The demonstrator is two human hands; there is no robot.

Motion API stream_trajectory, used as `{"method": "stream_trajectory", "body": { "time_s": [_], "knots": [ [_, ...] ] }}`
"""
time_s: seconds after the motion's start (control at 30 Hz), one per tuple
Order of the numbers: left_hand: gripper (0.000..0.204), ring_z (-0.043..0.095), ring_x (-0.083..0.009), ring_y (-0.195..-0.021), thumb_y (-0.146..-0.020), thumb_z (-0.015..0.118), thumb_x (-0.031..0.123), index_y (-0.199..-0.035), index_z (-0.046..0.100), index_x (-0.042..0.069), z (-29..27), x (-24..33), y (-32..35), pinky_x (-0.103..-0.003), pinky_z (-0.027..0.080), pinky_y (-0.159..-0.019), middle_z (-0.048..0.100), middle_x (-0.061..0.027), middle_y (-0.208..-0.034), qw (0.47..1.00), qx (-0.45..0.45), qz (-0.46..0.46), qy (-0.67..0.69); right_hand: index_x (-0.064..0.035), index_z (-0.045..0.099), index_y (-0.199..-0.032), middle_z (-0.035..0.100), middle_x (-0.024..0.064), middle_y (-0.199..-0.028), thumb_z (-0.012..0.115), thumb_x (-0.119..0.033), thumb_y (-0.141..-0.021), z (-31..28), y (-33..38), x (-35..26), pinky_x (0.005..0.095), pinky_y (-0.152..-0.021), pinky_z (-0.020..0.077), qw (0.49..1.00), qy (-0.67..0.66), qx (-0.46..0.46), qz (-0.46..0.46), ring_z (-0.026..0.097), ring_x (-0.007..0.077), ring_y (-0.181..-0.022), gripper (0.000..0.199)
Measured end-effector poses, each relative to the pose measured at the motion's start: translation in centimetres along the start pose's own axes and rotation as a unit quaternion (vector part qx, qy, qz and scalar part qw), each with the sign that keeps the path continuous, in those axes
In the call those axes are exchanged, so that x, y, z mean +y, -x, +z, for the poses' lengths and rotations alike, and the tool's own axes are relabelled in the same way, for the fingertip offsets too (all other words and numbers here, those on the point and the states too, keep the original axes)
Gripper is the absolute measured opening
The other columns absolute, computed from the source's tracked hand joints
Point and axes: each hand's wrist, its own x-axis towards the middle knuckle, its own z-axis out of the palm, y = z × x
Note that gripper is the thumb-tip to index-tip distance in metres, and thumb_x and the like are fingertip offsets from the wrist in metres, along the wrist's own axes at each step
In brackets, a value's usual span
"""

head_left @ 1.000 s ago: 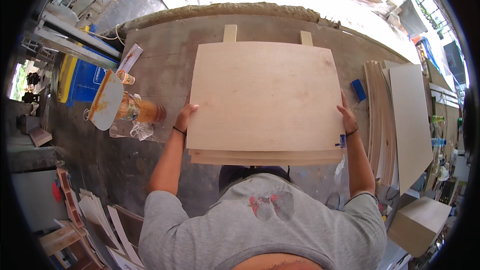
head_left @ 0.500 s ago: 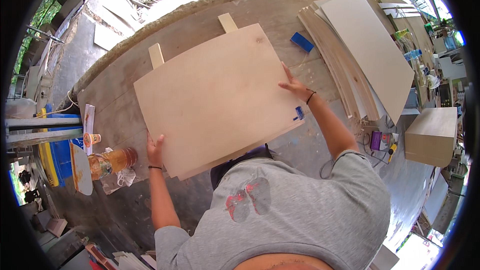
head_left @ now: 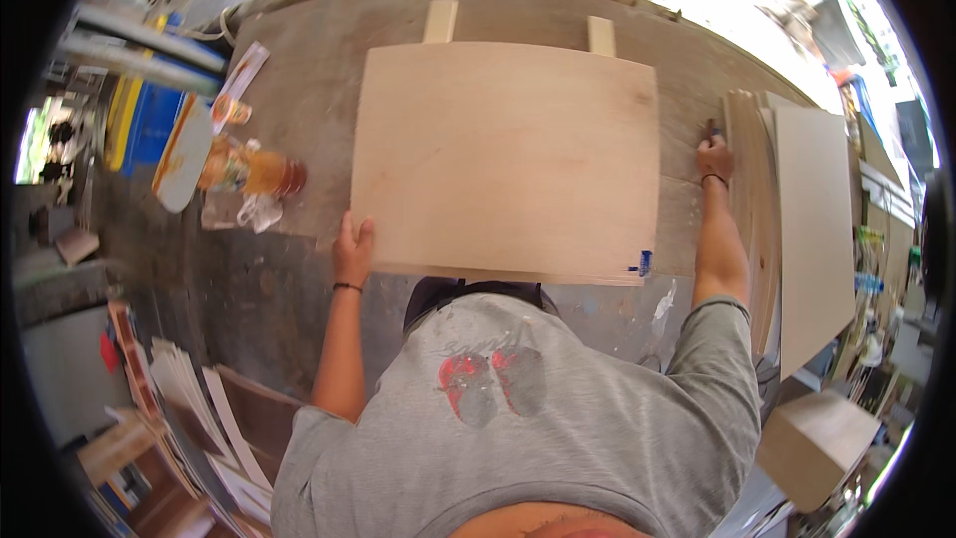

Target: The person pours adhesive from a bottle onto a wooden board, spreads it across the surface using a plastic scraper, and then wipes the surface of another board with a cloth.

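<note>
A pale, thin wooden panel (head_left: 508, 160) lies flat across the bench in front of me, with the edge of at least one more sheet showing under its near side. My left hand (head_left: 353, 251) rests at its near left corner, fingers stretched out along the edge. Off to the right, my right hand (head_left: 714, 158) is closed, away from the panel. A narrow dark edge (head_left: 710, 127) sticks out of its fist, seemingly the blue block, mostly hidden by the fingers. Two light wooden strips (head_left: 440, 22) poke out beyond the panel's far edge. A small blue mark (head_left: 645, 262) sits at the near right corner.
A stack of boards (head_left: 817, 219) stands close right of my right hand. On the left are a bottle of amber liquid (head_left: 264, 173), a paper cup (head_left: 235, 112) and crumpled white tissue (head_left: 261, 212). A wooden box (head_left: 819, 448) is at lower right; board offcuts (head_left: 189, 399) lean at lower left.
My right hand has left the panel's right edge and reached right, closing where the blue block lay. My left hand stays at the panel's left corner. The view has turned, so the panel looks straighter.
</note>
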Motion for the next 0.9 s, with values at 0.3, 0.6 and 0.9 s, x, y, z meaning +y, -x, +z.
{"method": "stream_trajectory", "body": {
  "time_s": [0.3,0.6,0.9],
  "knots": [
    [0.049,0.051,-0.0386,-0.115,-0.097,0.043,0.032,-0.125,0.046,-0.008,2.3,-2.4,0.0,-0.039,0.041,-0.095,0.052,-0.0281,-0.123,0.998,0.051,0.030,0.031,0.0032,0.049,-0.121,0.044,0.0220,-0.132,0.048,-0.001,-0.075,4.2,29.9,-30.2,0.0436,-0.100,0.0386,0.744,-0.286,-0.080,-0.598,0.042,0.0349,-0.125,0.046],
    [0.049,0.053,-0.0349,-0.114,-0.099,0.040,0.031,-0.125,0.045,-0.010,2.2,-4.3,0.3,-0.036,0.041,-0.095,0.054,-0.0276,-0.121,0.993,0.057,-0.005,0.105,-0.0189,0.058,-0.120,0.046,0.0079,-0.136,0.048,-0.023,-0.087,4.7,30.5,-30.4,0.0471,-0.103,0.0276,0.860,-0.146,-0.049,-0.486,0.038,0.0270,-0.128,0.034],
    [0.045,0.058,-0.0379,-0.103,-0.099,0.038,0.029,-0.125,0.046,-0.007,2.4,-3.3,-0.8,-0.039,0.044,-0.087,0.057,-0.0284,-0.114,0.993,0.016,0.046,0.103,0.0023,0.061,-0.099,0.055,0.0240,-0.121,0.046,-0.008,-0.084,2.0,18.7,-10.0,0.0472,-0.093,0.0382,0.972,0.163,0.073,-0.154,0.049,0.0357,-0.103,0.024]
  ]
}}
